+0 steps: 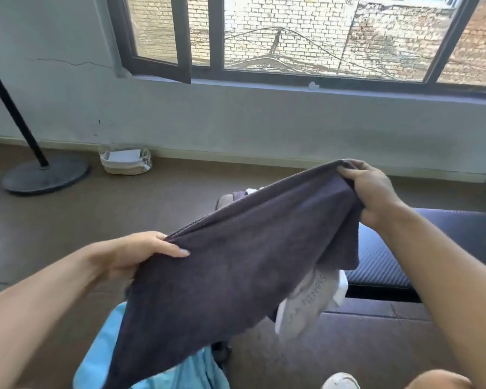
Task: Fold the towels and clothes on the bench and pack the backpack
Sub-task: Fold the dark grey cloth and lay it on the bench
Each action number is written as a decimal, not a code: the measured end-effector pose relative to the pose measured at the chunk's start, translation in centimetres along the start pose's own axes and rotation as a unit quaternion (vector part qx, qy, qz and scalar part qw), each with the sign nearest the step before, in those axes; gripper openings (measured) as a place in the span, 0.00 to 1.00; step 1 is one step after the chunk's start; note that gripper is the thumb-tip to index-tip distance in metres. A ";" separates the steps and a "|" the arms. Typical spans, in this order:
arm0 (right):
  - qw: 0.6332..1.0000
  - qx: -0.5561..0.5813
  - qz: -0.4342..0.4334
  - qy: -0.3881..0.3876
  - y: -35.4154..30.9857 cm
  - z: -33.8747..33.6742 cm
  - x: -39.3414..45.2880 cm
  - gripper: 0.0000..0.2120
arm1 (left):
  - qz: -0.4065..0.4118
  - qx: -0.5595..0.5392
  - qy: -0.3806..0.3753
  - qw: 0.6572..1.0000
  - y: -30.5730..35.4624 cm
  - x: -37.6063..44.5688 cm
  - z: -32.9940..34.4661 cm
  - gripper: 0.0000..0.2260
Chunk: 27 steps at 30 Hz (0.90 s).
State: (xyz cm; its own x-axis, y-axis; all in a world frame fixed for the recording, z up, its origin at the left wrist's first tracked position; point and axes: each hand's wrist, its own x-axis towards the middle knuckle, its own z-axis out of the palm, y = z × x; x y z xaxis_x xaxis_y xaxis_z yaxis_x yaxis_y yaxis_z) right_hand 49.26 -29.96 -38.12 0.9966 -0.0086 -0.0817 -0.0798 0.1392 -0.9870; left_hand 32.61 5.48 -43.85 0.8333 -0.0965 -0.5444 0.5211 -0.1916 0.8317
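Both hands' fingers, left hand and right hand, pinch dark towel top edge, unfolded. Grey garment waits below fingers on worktop. Packing not begun, by judgement.

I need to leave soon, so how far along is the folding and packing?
Early. Nothing visibly folded or packed. In hand: the left hand and right hand stretch a dark grey towel in the air. Left: a light grey garment hangs crumpled off the bench. A light blue item lies below; whether it is the backpack is unclear.

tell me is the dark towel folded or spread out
Spread out: the dark towel hangs stretched between the left hand and right hand, each gripping its top edge.
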 end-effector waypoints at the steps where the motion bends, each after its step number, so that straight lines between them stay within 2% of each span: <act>1: 1.000 0.010 0.001 0.011 -0.1 -0.2 0.4 0.05 | -0.003 -0.005 0.016 1.000 -0.5 0.3 -0.4 0.25; 4: 1.000 0.004 0.023 -0.001 -0.1 0.2 0.4 0.05 | 0.035 -0.061 0.095 0.993 -0.6 1.0 -0.7 0.20; 8: 0.989 -0.053 0.081 -0.116 -0.2 3.4 -2.3 0.06 | 0.109 -0.162 0.138 0.971 0.9 1.8 1.6 0.20; 11: 0.974 -0.153 0.024 -0.164 0.9 7.1 -5.6 0.07 | 0.144 -0.185 0.140 0.962 1.9 2.1 3.8 0.20; 14: 0.914 -0.323 -0.049 -0.241 3.1 10.2 -8.6 0.14 | 0.173 -0.175 0.096 0.964 2.3 1.5 5.2 0.18; 16: 0.875 -0.374 -0.024 -0.306 3.8 11.0 -9.1 0.22 | 0.182 -0.157 0.079 0.967 2.2 1.0 5.3 0.17; 17: 0.860 -0.384 -0.002 -0.335 3.8 11.0 -8.9 0.22 | 0.183 -0.150 0.074 0.969 2.1 0.6 5.2 0.17; 19: 0.829 -0.397 0.033 -0.393 3.7 10.7 -8.6 0.14 | 0.186 -0.144 0.069 0.969 1.9 0.0 4.9 0.16; 21: 0.817 -0.377 0.066 -0.432 4.2 10.4 -8.4 0.04 | 0.185 -0.135 0.055 0.972 1.7 -0.8 4.5 0.15; 23: 0.842 -0.330 0.058 -0.424 5.0 10.6 -8.4 0.02 | 0.173 -0.125 0.013 0.977 1.4 -1.5 4.2 0.13; 25: 0.905 -0.261 0.013 -0.336 5.6 11.2 -8.0 0.01 | 0.160 -0.111 -0.027 0.980 1.0 -1.7 3.5 0.19; 27: 0.958 -0.167 -0.002 -0.233 5.5 11.4 -7.2 0.03 | 0.141 -0.093 -0.025 0.985 0.4 -1.6 2.4 0.21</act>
State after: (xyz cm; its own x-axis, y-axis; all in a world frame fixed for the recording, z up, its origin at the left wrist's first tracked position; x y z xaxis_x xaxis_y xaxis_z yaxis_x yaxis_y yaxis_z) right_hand 41.90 -17.86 -41.36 0.8916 0.4449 -0.0838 -0.0003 -0.1844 -0.9828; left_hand 31.03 3.18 -42.88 0.9420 -0.1685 -0.2902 0.2993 0.0310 0.9537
